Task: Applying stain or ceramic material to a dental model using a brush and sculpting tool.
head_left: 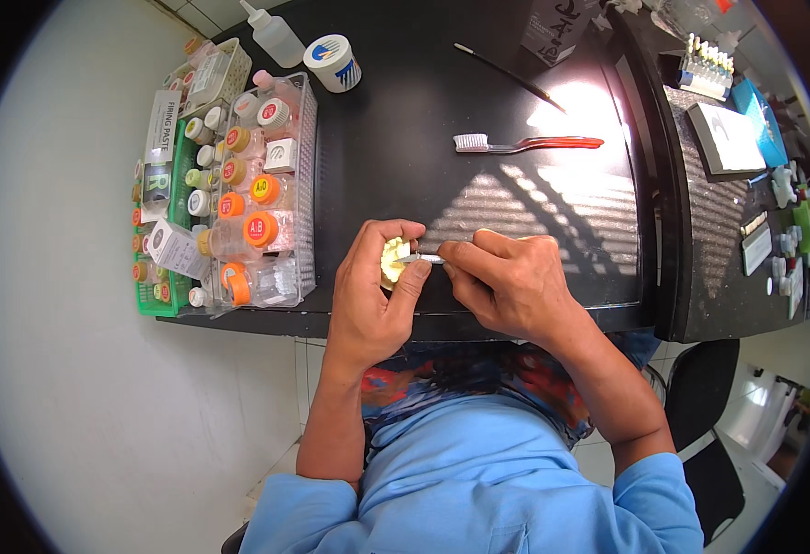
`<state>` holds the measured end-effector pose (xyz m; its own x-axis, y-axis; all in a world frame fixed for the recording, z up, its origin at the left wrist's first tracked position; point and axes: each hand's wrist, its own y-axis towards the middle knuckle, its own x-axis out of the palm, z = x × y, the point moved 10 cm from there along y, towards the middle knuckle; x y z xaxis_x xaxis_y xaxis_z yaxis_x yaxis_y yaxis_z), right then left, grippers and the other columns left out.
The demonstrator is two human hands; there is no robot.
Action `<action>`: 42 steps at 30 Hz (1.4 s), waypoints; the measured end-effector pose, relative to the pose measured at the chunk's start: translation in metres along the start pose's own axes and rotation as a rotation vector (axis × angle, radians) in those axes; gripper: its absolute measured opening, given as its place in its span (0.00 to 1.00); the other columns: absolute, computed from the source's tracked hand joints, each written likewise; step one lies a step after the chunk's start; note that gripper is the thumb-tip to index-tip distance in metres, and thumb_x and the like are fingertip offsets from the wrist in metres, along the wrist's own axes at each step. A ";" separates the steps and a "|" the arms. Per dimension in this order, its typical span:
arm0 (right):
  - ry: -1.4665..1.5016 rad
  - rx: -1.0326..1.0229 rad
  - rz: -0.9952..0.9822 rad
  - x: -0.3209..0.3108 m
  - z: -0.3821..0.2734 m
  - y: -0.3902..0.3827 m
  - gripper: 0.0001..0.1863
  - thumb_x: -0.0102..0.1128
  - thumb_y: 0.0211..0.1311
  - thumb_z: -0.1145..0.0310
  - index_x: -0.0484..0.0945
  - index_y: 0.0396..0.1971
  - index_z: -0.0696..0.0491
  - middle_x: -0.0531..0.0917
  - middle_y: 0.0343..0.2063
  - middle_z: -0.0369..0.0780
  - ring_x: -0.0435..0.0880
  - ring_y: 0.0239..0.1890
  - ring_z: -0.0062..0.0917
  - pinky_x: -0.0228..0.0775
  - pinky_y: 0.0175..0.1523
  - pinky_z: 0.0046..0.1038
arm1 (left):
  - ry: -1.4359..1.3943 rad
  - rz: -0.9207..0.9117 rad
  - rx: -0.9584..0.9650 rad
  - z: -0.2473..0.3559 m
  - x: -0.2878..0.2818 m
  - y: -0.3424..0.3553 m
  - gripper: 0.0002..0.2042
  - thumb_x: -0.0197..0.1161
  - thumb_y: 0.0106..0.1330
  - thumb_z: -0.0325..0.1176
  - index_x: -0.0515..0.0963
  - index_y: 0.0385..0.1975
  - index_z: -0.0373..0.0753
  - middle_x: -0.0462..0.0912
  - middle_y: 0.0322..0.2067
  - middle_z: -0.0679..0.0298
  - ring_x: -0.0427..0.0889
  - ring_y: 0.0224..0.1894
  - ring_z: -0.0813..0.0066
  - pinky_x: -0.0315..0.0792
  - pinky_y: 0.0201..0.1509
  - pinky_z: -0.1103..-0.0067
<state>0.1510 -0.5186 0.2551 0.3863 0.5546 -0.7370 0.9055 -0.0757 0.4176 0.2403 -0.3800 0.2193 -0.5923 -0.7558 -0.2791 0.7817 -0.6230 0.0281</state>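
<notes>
My left hand [368,300] is closed round a pale yellow dental cast [392,255], fingers over its back and thumb along its near right side. My right hand [520,282] pinches a slim white-and-silver tool [430,259], held almost level, its tip at the right side of the cast. Both hands are close together near the front edge of the black desk [386,157]. Whether the tool's tip touches the cast is too small to be sure. A red-handled toothbrush [562,143] lies behind my hands, with a thin dark brush [506,74] beyond it.
Crowded plastic baskets of capped bottles [305,185] line the left, beside a wall. A squeeze bottle [278,39] and white tub [333,63] stand at the back, with a dark box [557,28]. A side desk [709,286] holds small items; a black chair [700,388] is at right.
</notes>
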 end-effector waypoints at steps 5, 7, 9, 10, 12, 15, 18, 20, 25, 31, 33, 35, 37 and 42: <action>-0.008 0.008 0.013 0.001 0.001 0.000 0.11 0.75 0.62 0.70 0.90 0.44 0.47 0.78 0.22 0.35 0.81 0.18 0.32 0.71 0.23 0.37 | -0.005 -0.014 -0.022 0.000 0.001 0.001 0.13 0.69 0.77 0.28 0.80 0.56 0.31 0.86 0.49 0.54 0.88 0.50 0.62 0.79 0.58 0.70; -0.019 0.015 0.018 0.002 0.002 0.000 0.10 0.74 0.62 0.68 0.90 0.43 0.45 0.78 0.22 0.34 0.82 0.18 0.32 0.71 0.23 0.37 | 0.001 -0.013 -0.031 -0.002 0.001 0.001 0.13 0.69 0.77 0.28 0.80 0.56 0.31 0.86 0.49 0.53 0.88 0.50 0.61 0.79 0.58 0.70; -0.006 0.012 0.036 0.001 0.002 0.001 0.10 0.75 0.62 0.68 0.89 0.43 0.45 0.77 0.22 0.34 0.81 0.17 0.32 0.71 0.23 0.37 | 0.007 -0.012 -0.038 -0.003 0.001 0.001 0.13 0.69 0.77 0.28 0.80 0.56 0.31 0.86 0.49 0.53 0.88 0.51 0.60 0.79 0.58 0.70; -0.007 0.011 0.035 0.001 0.001 0.001 0.10 0.75 0.62 0.68 0.89 0.43 0.45 0.77 0.22 0.34 0.81 0.17 0.32 0.71 0.23 0.37 | 0.006 -0.012 -0.031 -0.002 0.001 0.000 0.12 0.69 0.77 0.28 0.80 0.56 0.31 0.86 0.49 0.53 0.89 0.51 0.59 0.79 0.58 0.70; -0.004 0.009 0.026 0.001 0.001 0.000 0.09 0.74 0.62 0.68 0.89 0.43 0.45 0.77 0.21 0.34 0.81 0.17 0.32 0.71 0.23 0.37 | 0.005 -0.011 -0.023 -0.001 0.001 0.000 0.12 0.69 0.77 0.28 0.80 0.56 0.31 0.87 0.49 0.53 0.89 0.51 0.59 0.79 0.58 0.70; 0.005 0.015 0.001 -0.001 0.000 0.001 0.12 0.76 0.61 0.71 0.91 0.45 0.47 0.79 0.22 0.36 0.81 0.18 0.33 0.71 0.24 0.37 | 0.027 -0.008 0.018 0.003 0.000 0.000 0.12 0.68 0.77 0.27 0.80 0.55 0.31 0.87 0.49 0.53 0.89 0.50 0.59 0.79 0.58 0.70; -0.001 0.015 -0.003 -0.001 -0.001 0.001 0.12 0.76 0.61 0.72 0.91 0.45 0.47 0.79 0.22 0.36 0.81 0.18 0.33 0.71 0.24 0.37 | 0.037 -0.005 0.042 0.006 0.000 0.001 0.12 0.68 0.76 0.26 0.80 0.55 0.32 0.86 0.49 0.52 0.89 0.50 0.58 0.80 0.58 0.69; -0.015 0.008 0.017 0.000 -0.001 0.001 0.10 0.75 0.62 0.70 0.90 0.44 0.46 0.78 0.22 0.35 0.81 0.17 0.32 0.71 0.23 0.37 | 0.028 -0.020 -0.006 0.002 0.001 0.001 0.12 0.69 0.75 0.25 0.79 0.55 0.32 0.86 0.49 0.52 0.88 0.50 0.56 0.79 0.57 0.69; -0.001 0.006 0.039 -0.001 0.000 0.001 0.09 0.75 0.62 0.68 0.89 0.42 0.45 0.76 0.21 0.34 0.81 0.17 0.31 0.70 0.22 0.37 | 0.054 -0.012 0.042 0.005 0.001 0.001 0.13 0.69 0.75 0.24 0.79 0.55 0.32 0.85 0.50 0.51 0.88 0.50 0.55 0.79 0.58 0.68; -0.012 0.002 0.037 -0.001 0.000 0.001 0.09 0.75 0.63 0.68 0.90 0.43 0.45 0.77 0.21 0.34 0.81 0.17 0.31 0.70 0.22 0.37 | 0.083 -0.008 0.103 0.012 0.000 0.002 0.13 0.68 0.75 0.24 0.79 0.56 0.32 0.85 0.49 0.51 0.88 0.50 0.55 0.79 0.58 0.68; -0.017 -0.004 0.027 0.000 0.000 0.001 0.09 0.75 0.63 0.68 0.90 0.43 0.45 0.77 0.21 0.34 0.81 0.17 0.31 0.70 0.22 0.37 | 0.085 -0.010 0.103 0.012 0.000 0.002 0.12 0.68 0.75 0.24 0.79 0.55 0.32 0.86 0.49 0.51 0.88 0.50 0.55 0.79 0.58 0.68; -0.016 0.002 0.018 -0.001 -0.002 0.001 0.10 0.76 0.63 0.69 0.91 0.44 0.46 0.77 0.22 0.35 0.81 0.18 0.32 0.71 0.23 0.37 | 0.066 -0.017 0.056 0.007 0.001 0.001 0.12 0.68 0.76 0.25 0.79 0.55 0.32 0.86 0.48 0.52 0.89 0.49 0.56 0.80 0.56 0.68; -0.013 0.009 0.012 -0.001 -0.002 0.001 0.12 0.77 0.62 0.71 0.91 0.46 0.47 0.78 0.22 0.36 0.81 0.18 0.33 0.71 0.24 0.37 | 0.064 -0.013 0.054 0.008 0.001 0.002 0.11 0.68 0.76 0.25 0.79 0.55 0.32 0.86 0.48 0.52 0.89 0.48 0.56 0.80 0.55 0.68; -0.027 -0.001 0.009 0.001 0.000 0.000 0.12 0.76 0.63 0.70 0.91 0.46 0.46 0.77 0.22 0.36 0.81 0.18 0.32 0.70 0.24 0.37 | 0.067 -0.009 0.043 0.009 0.001 0.002 0.10 0.68 0.77 0.26 0.80 0.54 0.32 0.87 0.47 0.52 0.89 0.46 0.56 0.80 0.53 0.68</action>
<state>0.1511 -0.5180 0.2546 0.3995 0.5311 -0.7472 0.9015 -0.0796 0.4254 0.2396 -0.3840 0.2274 -0.5841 -0.7357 -0.3430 0.7662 -0.6392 0.0664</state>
